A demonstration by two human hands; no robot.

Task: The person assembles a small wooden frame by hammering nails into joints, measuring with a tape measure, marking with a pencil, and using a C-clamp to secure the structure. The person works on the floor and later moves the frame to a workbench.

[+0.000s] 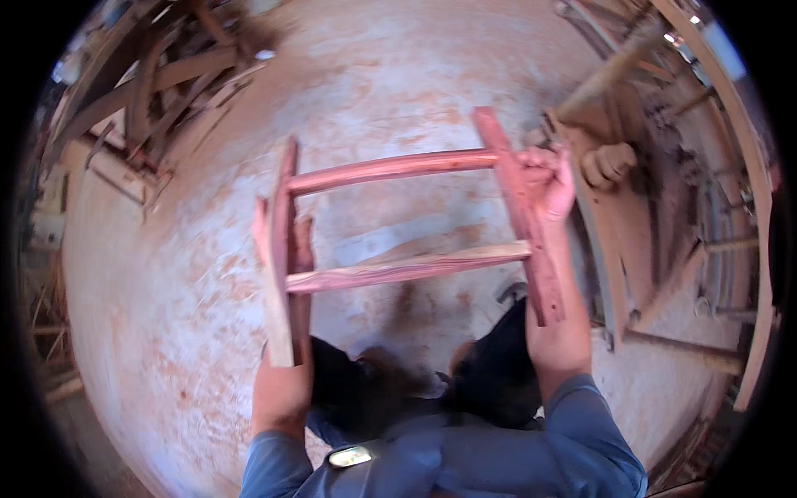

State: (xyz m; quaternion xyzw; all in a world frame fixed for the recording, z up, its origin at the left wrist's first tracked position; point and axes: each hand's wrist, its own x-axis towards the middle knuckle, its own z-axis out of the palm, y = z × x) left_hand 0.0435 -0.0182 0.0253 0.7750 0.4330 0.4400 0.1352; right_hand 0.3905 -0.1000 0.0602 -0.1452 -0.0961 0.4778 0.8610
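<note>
Both of my hands lift a reddish wooden frame (398,270) in front of me, above the floor. Two upright posts are joined by two crossrails, and paler wood shows along the lower rail and the left post. My left hand (304,241) is closed round the left post, which hides much of the palm. At the upper part of the right post, my right hand (550,183) has its fingers curled and pressed against the outer side. Small dark holes mark the lower end of that post.
A worn, dusty floor (398,91) spreads beneath the frame. Wooden pieces (178,75) are heaped at the far left. Close on my right stands a wooden bench (606,224) with a lumpy brown object (608,164) on it, and a long curved board (760,249) lies beyond.
</note>
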